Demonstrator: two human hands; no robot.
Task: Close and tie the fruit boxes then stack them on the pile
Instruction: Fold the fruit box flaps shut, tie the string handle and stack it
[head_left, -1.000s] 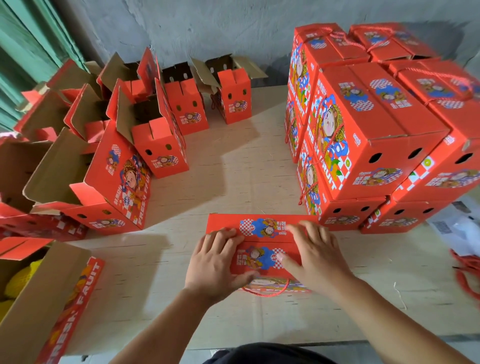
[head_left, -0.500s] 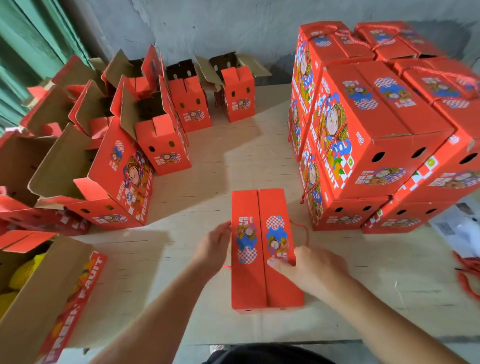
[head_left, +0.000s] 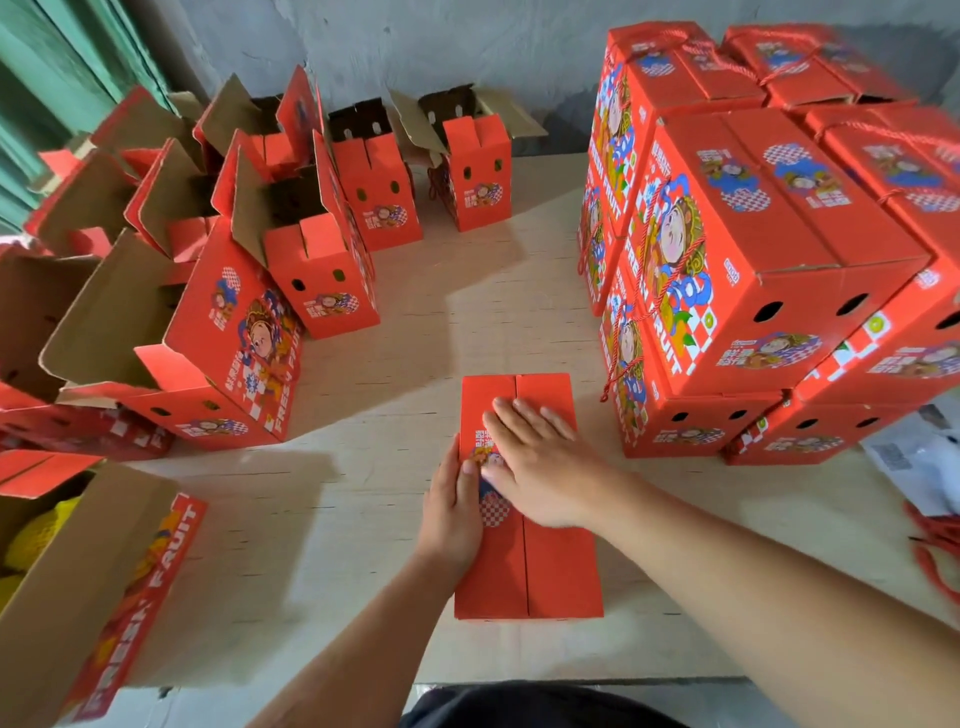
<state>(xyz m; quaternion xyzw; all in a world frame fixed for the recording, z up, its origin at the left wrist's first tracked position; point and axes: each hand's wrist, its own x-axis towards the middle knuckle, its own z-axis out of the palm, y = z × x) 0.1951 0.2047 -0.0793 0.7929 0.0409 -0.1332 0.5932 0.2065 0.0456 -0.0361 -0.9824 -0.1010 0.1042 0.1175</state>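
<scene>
1. Right in front of me, a closed red fruit box (head_left: 524, 561) sits on the table (head_left: 363, 571), its two top flaps meeting along a centre seam that runs away from me.
2. My right hand (head_left: 540, 462) lies flat across the flaps, fingers straight and spread wide, pressing down over the printed picture.
3. My left hand (head_left: 453, 504) lies along the box's left edge, fingers straight, thumb on the top by the picture; flat too, gripping nothing.
4. To the right stands the pile (head_left: 769, 249) of closed boxes, stacked and tied with red cord, well apart from the box under my hands.
5. To the left and at the back, a cluster of open boxes (head_left: 311, 270) stands with flaps up, brown cardboard showing inside.
6. Near left corner: an open carton (head_left: 88, 597) printed "FRESH FRUIT", yellow fruit (head_left: 36, 540) showing inside.
7. Far right edge, loose red cord (head_left: 935, 545) lies on the table beside some white paper (head_left: 914, 457).
</scene>
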